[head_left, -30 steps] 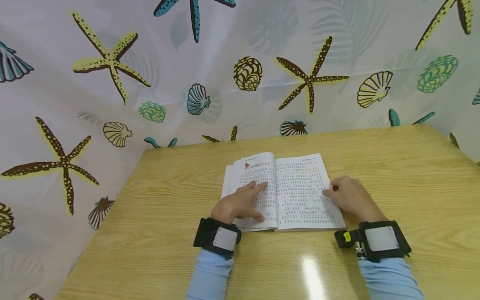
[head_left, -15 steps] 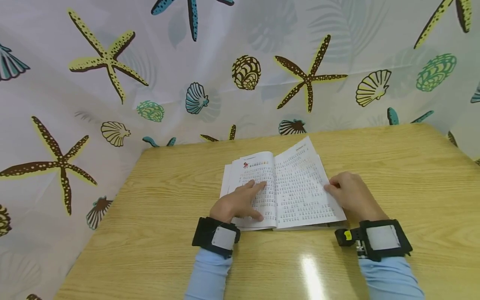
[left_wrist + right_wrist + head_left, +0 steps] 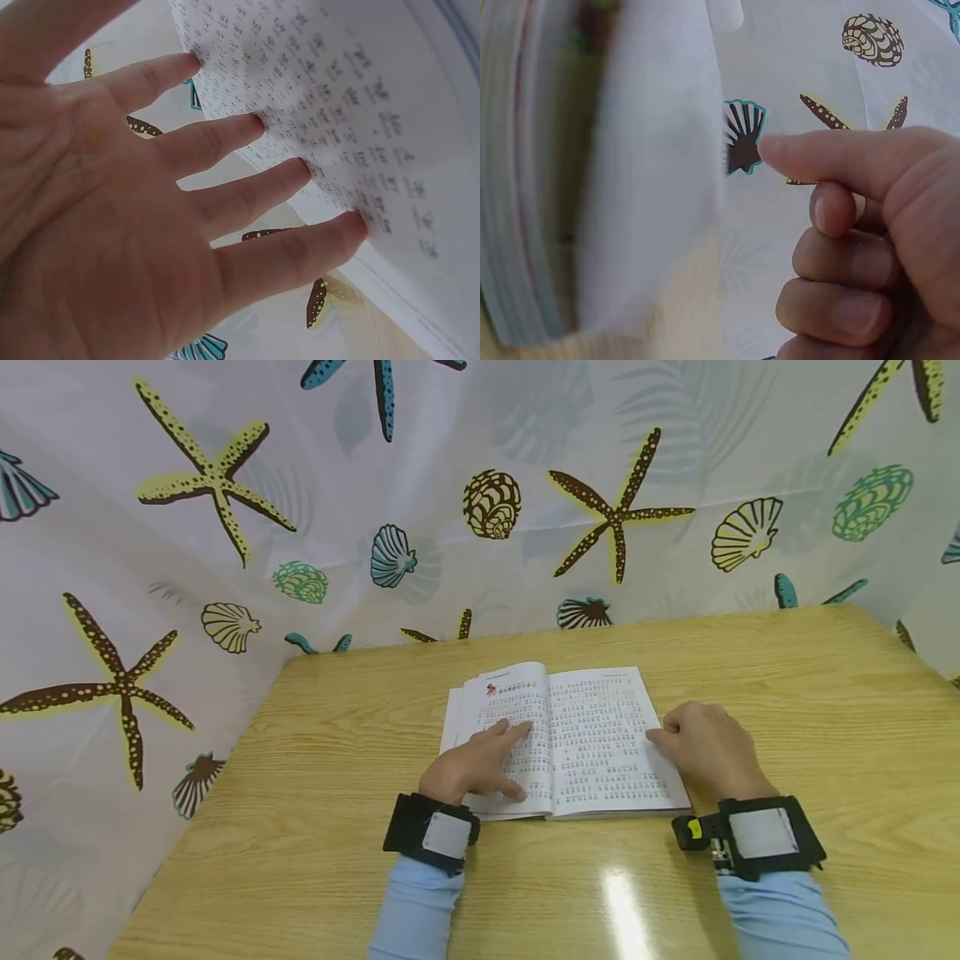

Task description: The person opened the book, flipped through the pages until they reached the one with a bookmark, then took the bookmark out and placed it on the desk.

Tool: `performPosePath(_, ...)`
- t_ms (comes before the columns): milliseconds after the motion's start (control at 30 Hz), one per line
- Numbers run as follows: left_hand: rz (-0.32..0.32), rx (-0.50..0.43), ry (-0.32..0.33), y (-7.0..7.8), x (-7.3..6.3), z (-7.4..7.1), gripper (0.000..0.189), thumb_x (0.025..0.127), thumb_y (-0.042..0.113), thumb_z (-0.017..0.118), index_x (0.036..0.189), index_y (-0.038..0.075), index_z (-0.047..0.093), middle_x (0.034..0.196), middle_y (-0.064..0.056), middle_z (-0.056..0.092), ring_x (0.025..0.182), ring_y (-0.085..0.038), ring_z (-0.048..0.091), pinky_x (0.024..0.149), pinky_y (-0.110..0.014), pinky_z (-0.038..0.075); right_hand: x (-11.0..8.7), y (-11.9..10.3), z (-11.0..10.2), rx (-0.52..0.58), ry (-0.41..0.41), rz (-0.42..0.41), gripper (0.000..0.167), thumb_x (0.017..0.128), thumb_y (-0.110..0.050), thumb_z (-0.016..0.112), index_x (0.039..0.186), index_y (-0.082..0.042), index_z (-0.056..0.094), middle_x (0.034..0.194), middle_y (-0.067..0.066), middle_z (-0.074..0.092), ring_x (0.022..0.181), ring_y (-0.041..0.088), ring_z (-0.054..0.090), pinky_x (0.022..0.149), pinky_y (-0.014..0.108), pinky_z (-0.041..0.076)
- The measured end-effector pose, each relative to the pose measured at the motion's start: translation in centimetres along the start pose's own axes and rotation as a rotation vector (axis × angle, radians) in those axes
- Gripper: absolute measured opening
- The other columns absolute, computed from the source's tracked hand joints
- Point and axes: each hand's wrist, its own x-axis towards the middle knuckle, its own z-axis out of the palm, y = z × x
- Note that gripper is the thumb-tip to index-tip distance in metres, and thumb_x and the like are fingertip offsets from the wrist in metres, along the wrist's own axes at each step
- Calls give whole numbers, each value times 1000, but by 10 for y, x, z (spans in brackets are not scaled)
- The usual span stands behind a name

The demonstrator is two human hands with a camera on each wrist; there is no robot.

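An open book (image 3: 603,743) of printed text lies on the wooden table in the head view. My left hand (image 3: 480,764) rests on its left page, with fingers spread. In the left wrist view, the straight fingertips of the left hand (image 3: 165,195) touch the printed page (image 3: 330,112). Beside the book's right edge is my right hand (image 3: 708,747). The right wrist view shows the right hand (image 3: 870,240) with its fingers curled in and its thumb stretched out, holding nothing. A blurred page (image 3: 652,165) stands a little apart from the thumb.
The wooden table (image 3: 337,777) extends around the book on all sides. A white cloth (image 3: 450,443) printed with starfish and shells hangs behind the table and on its left. Each wrist wears a black strap, such as the right wrist strap (image 3: 772,839).
Half a second ago my right hand held up a right-hand page, its top corner raised. That page has since dropped back and left the fingers. The left hand has stayed in place.
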Motion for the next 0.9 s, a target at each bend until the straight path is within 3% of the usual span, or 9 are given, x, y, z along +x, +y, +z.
performPosePath(100,-10,-4,1,0,0,0,94,84,13,85,161,19,31,167,-13,18,153,-35,18,119,-53,25,1,-1,0,-20,-10,31,38,94,-14,71,61,-6,54,57,1,42,54,18,43,49,28,27)
performPosePath(267,-31,-21,-4,0,0,1,94,84,13,84,161,20,31,168,-12,18,153,-35,18,118,-54,26,3,1,2,-2,-114,85,18,91,-13,73,87,5,72,72,9,58,66,23,52,54,31,35)
performPosePath(500,-33,-22,-4,1,-1,0,94,85,13,84,161,21,31,168,-12,18,152,-35,19,118,-54,27,4,3,4,3,-143,112,33,91,-15,73,107,14,70,96,25,67,73,26,58,57,31,42)
performPosePath(900,-36,-5,-1,1,0,1,94,84,14,85,161,22,31,168,-11,19,152,-35,19,118,-55,25,3,-2,2,8,-50,49,17,90,-9,74,94,8,72,81,16,63,69,26,55,55,32,39)
